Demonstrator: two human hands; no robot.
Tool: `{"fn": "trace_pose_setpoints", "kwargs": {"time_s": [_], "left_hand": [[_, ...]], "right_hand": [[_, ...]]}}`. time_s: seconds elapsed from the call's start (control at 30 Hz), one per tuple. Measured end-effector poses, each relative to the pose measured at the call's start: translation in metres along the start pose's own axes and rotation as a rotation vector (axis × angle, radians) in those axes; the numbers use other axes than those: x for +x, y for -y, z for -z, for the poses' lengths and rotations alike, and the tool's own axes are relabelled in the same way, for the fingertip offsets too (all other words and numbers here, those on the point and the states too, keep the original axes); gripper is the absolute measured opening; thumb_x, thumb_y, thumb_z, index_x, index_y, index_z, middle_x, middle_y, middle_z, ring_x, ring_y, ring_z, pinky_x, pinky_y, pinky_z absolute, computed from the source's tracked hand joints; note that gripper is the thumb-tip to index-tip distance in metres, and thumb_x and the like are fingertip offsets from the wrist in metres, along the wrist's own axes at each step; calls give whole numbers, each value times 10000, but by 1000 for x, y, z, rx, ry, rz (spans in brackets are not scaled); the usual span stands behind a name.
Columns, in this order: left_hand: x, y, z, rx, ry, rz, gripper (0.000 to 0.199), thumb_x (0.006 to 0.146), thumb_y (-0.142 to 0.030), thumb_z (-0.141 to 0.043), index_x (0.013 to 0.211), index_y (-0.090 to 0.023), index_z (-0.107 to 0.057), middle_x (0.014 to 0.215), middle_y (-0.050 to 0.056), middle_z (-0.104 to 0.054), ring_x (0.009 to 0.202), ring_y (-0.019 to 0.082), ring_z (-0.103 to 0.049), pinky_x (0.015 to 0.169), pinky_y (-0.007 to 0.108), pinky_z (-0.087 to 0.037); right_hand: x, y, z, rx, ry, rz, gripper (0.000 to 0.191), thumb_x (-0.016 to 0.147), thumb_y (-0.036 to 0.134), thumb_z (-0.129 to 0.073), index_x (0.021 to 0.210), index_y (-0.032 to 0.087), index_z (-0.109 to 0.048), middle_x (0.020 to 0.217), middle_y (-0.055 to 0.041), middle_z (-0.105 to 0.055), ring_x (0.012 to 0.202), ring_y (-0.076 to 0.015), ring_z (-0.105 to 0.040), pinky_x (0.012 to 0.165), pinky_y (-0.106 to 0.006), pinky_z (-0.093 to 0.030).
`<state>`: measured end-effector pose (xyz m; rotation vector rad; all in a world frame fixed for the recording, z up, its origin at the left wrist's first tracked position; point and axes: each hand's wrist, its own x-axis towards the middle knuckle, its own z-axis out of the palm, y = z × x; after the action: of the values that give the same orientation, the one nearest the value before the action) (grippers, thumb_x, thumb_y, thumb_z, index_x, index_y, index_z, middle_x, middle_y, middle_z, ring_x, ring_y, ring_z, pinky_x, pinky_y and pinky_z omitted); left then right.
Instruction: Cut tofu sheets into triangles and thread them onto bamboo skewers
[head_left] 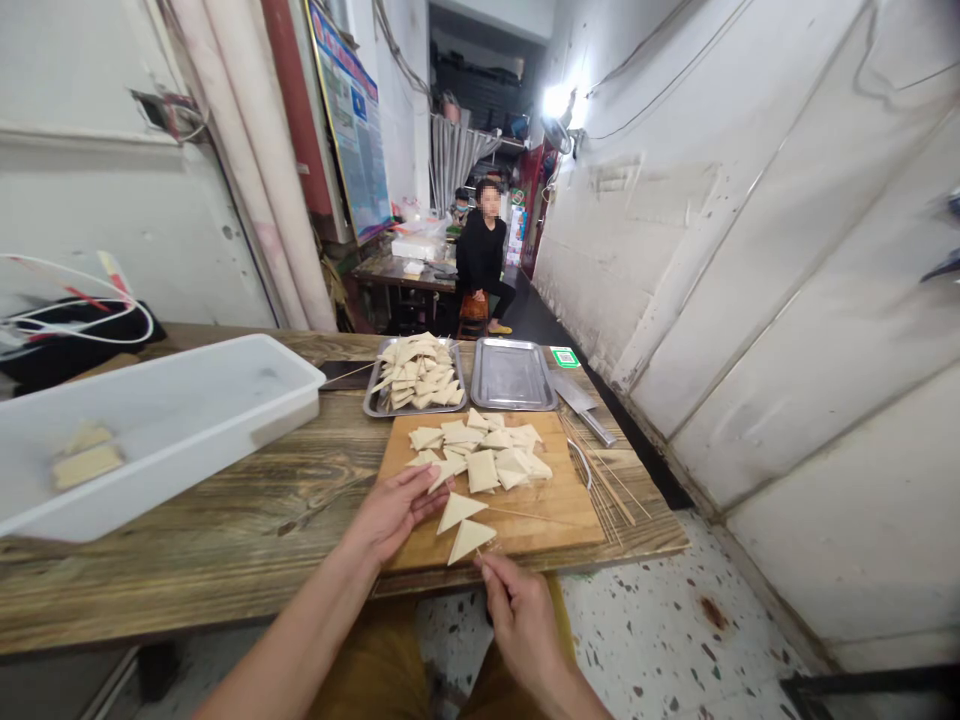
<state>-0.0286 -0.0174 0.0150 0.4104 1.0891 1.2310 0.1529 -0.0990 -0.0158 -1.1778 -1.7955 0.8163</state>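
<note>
My right hand [517,605] pinches the lower end of a thin bamboo skewer [481,554] at the board's near edge. Two pale folded triangles [471,540], which look like tofu sheet, sit in line above those fingers and appear threaded on it. My left hand [397,505] has its thumb and fingers closed on another pale triangle [445,474], just beyond the skewer's upper end. Under both hands is a wooden cutting board [420,545], with a heap of loose tofu pieces [482,470] on its far half. One more skewer [536,516] lies across the board.
Behind the board stand a metal tray [371,400] piled with skewered triangles and a bare metal tray [514,375]. A cleaver [581,405] and loose skewers [611,490] lie right. A white plastic bin [285,400] stands left. A person [484,250] sits farther back.
</note>
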Motion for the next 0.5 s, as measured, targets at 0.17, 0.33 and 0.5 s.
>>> {"fn": "trace_pose_setpoints", "kwargs": {"time_s": [0.17, 0.33, 0.5], "left_hand": [[-1, 3, -2, 22, 14, 6, 112, 780, -75, -574, 881, -63, -622, 826, 154, -698, 699, 150, -674, 678, 231, -552], [0, 3, -6, -57, -6, -27, 109, 789, -112, -574, 882, -83, -623, 802, 134, -698, 721, 165, -677, 657, 237, -556], [2, 2, -9, -115, -68, -44, 90, 791, -89, -557, 848, -80, -626, 810, 121, -696, 711, 166, -678, 593, 210, -554]], "right_hand": [[0, -2, 0, -17, 1, -13, 271, 912, 234, -397, 915, 178, -662, 688, -7, -621, 597, -123, -569, 578, -187, -419], [3, 1, 1, 4, 4, -3, 264, 911, 228, -393, 907, 180, -653, 705, -10, -627, 637, -127, -590, 599, -182, -421], [3, 1, 1, -1, 0, 8, 262, 909, 228, -389, 830, 178, -634, 668, -9, -603, 624, -131, -587, 602, -185, -423]]}}
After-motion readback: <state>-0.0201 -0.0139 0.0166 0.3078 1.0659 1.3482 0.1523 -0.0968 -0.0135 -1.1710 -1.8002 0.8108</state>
